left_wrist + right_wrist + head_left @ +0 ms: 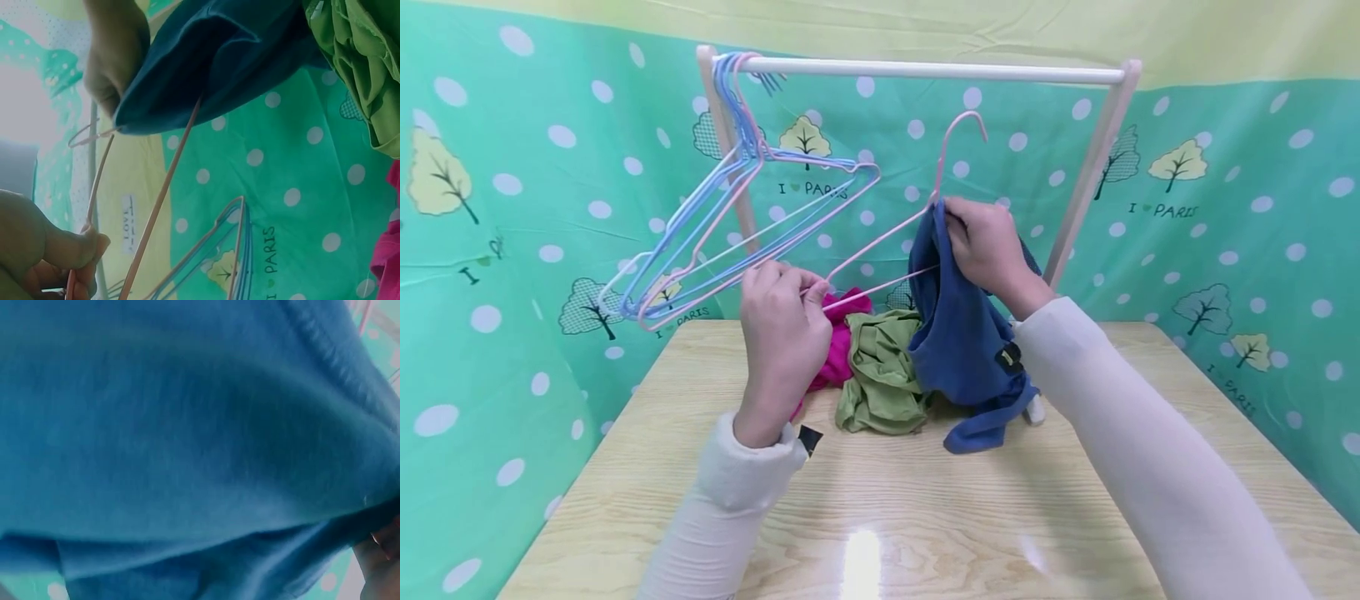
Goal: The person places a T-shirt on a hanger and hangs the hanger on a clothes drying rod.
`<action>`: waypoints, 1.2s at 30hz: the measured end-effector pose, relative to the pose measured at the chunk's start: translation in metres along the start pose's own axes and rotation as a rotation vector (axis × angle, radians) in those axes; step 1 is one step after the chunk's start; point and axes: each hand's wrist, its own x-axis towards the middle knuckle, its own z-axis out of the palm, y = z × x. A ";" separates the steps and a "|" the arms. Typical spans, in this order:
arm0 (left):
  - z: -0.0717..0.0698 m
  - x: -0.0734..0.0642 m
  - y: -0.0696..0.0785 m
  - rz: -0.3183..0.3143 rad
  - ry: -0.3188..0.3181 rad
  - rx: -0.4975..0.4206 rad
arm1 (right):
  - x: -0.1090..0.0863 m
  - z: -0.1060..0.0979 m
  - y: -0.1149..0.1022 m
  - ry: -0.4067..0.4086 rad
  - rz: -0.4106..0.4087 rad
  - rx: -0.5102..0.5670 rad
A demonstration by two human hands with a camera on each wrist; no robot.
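Note:
My left hand (pixel 784 321) grips one end of a pink wire hanger (pixel 874 243); its thumb and fingers close round the wire in the left wrist view. The hanger's hook points up, and its other end runs inside a blue garment (pixel 958 333). At the garment's upper edge, right by the base of the hook, my right hand (pixel 988 242) pinches the cloth. The rest of the garment hangs down, its lower end close over the table. Blue cloth (pixel 187 437) fills most of the right wrist view and hides much of the right hand there.
Several blue and pink hangers (pixel 745 167) hang at the left of a rack with a white rail (pixel 925 70) and wooden posts. A green garment (pixel 883 371) and a magenta garment (pixel 837 354) lie crumpled on the wooden table (pixel 880 500). Dotted green curtain surrounds it.

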 end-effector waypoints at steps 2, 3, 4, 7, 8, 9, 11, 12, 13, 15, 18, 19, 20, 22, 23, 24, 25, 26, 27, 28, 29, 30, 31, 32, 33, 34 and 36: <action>0.001 0.000 0.000 0.005 0.003 0.000 | 0.001 0.002 -0.002 0.035 0.002 0.043; 0.001 0.000 0.000 0.010 0.004 0.000 | 0.001 0.002 -0.002 0.050 0.003 0.060; 0.000 0.000 0.001 0.016 0.002 0.001 | 0.001 0.002 -0.002 0.063 0.003 0.075; 0.000 0.000 0.001 0.035 -0.029 0.015 | -0.002 0.003 -0.001 0.092 0.008 0.093; 0.000 0.001 0.001 0.041 -0.044 0.018 | -0.003 0.003 -0.001 0.101 0.007 0.088; 0.000 0.001 0.001 0.048 -0.058 0.025 | -0.004 0.003 0.001 0.113 0.004 0.076; 0.002 0.001 0.001 0.063 -0.076 0.043 | -0.006 0.003 0.003 0.135 0.001 0.054; 0.003 0.000 0.001 0.072 -0.074 0.053 | -0.008 0.003 0.004 0.145 -0.001 0.042; 0.005 0.000 0.001 0.087 -0.061 0.067 | -0.009 0.004 0.005 0.154 0.000 0.035; 0.008 -0.002 0.003 0.134 -0.010 0.102 | -0.011 0.005 0.008 0.167 -0.001 0.018; 0.013 -0.008 0.010 0.245 0.104 0.158 | -0.013 0.006 0.011 0.179 0.016 0.022; 0.015 -0.010 0.013 0.290 0.144 0.178 | -0.014 0.006 0.012 0.183 0.024 0.030; 0.018 -0.012 0.017 0.338 0.176 0.197 | -0.016 0.006 0.013 0.187 0.033 0.035; 0.023 -0.017 0.024 0.437 0.204 0.220 | -0.018 0.005 0.014 0.196 0.049 0.051; 0.026 -0.020 0.028 0.477 0.193 0.214 | -0.020 0.005 0.015 0.197 0.054 0.055; 0.029 -0.023 0.031 0.510 0.160 0.199 | -0.021 0.005 0.016 0.199 0.058 0.058; 0.031 -0.026 0.034 0.533 0.101 0.175 | -0.022 0.005 0.016 0.200 0.062 0.058; 0.034 -0.030 0.037 0.537 0.014 0.135 | -0.023 0.005 0.017 0.202 0.064 0.054; 0.036 -0.033 0.039 0.523 -0.095 0.086 | -0.025 0.005 0.018 0.203 0.064 0.052; 0.038 -0.036 0.041 0.490 -0.211 0.033 | -0.026 0.005 0.018 0.206 0.065 0.049; 0.039 -0.039 0.042 0.443 -0.329 -0.020 | -0.027 0.004 0.018 0.210 0.068 0.047; 0.041 -0.042 0.044 0.394 -0.439 -0.051 | -0.028 0.004 0.018 0.218 0.070 0.050; 0.042 -0.044 0.045 0.346 -0.531 -0.072 | -0.029 0.004 0.018 0.221 0.074 0.052; 0.044 -0.046 0.045 0.301 -0.611 -0.085 | -0.030 0.004 0.018 0.224 0.080 0.057; 0.045 -0.047 0.045 0.271 -0.672 -0.088 | -0.031 0.004 0.018 0.226 0.088 0.065; 0.048 -0.048 0.045 0.251 -0.713 -0.086 | -0.032 0.003 0.017 0.229 0.101 0.075; 0.053 -0.049 0.043 0.234 -0.750 -0.083 | -0.034 0.002 0.016 0.233 0.128 0.093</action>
